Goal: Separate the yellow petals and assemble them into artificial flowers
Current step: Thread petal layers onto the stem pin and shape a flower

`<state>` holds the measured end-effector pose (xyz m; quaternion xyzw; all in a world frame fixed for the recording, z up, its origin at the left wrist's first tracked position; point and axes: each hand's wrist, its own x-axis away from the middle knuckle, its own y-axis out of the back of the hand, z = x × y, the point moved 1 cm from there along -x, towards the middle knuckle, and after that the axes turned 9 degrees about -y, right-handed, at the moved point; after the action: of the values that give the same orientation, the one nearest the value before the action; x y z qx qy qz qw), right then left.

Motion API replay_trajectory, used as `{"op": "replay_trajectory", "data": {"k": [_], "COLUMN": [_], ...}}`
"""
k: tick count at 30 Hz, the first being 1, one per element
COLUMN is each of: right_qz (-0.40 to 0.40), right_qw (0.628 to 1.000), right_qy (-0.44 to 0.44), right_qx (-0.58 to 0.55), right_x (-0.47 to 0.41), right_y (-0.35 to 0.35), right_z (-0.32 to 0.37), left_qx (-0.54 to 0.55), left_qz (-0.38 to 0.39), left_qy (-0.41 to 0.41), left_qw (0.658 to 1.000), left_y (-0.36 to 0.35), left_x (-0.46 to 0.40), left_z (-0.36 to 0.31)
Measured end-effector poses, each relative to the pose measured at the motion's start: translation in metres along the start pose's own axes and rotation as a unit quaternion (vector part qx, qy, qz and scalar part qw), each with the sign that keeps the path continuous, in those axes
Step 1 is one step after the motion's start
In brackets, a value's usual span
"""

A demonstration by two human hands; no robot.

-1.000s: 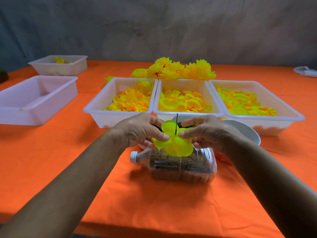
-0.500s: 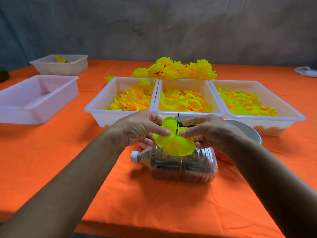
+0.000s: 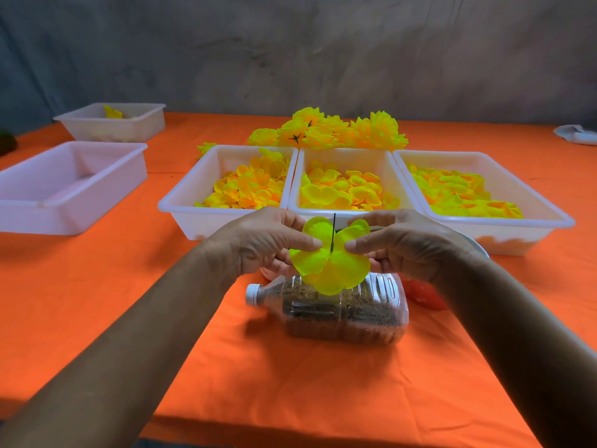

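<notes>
1. The left hand (image 3: pixel 261 240) grasps the left side of the yellow petal piece (image 3: pixel 329 260): the thumb lies on the front of it and the curled fingers are behind it.
2. The yellow petal piece is in the air between the two hands, just above the plastic bottle (image 3: pixel 339 308). It has several round lobes of bright yellow-green colour. A thin dark stem (image 3: pixel 333 232) passes through its middle and stands upright above it.
3. The right hand (image 3: pixel 400 242) grasps the right side of the same piece, thumb in front and curled fingers behind. The two thumb tips are near the stem, one on each side.
4. The plastic bottle lies on its side on the orange tablecloth (image 3: pixel 226 367), white cap to the left, with brown material inside.
5. Behind the hands, three white trays (image 3: pixel 181 208) stand side by side and hold loose yellow petals (image 3: pixel 252 189). Behind them lies a heap of finished flowers (image 3: pixel 339 130).
</notes>
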<state>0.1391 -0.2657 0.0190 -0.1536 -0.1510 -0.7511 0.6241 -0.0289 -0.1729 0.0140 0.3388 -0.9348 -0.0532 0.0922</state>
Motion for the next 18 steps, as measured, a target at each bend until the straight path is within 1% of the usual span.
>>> {"op": "replay_trajectory", "data": {"k": [9, 15, 18], "right_qz": [-0.015, -0.032, -0.051], "right_qw": [0.999, 0.999, 0.998], "right_qy": [-0.006, -0.004, 0.003], "right_qx": [-0.036, -0.038, -0.023], "right_x": [-0.005, -0.009, -0.011], "right_y": [0.0, 0.0, -0.001], "right_z": [-0.001, -0.009, -0.013], "left_qx": [-0.002, 0.003, -0.02], "left_qz": [0.008, 0.014, 0.016], "left_qy": [0.005, 0.01, 0.012], "left_qw": [1.0, 1.0, 1.0], "left_y": [0.0, 0.001, -0.001], "left_x": [0.0, -0.001, -0.003], "left_z": [0.002, 0.007, 0.007]}}
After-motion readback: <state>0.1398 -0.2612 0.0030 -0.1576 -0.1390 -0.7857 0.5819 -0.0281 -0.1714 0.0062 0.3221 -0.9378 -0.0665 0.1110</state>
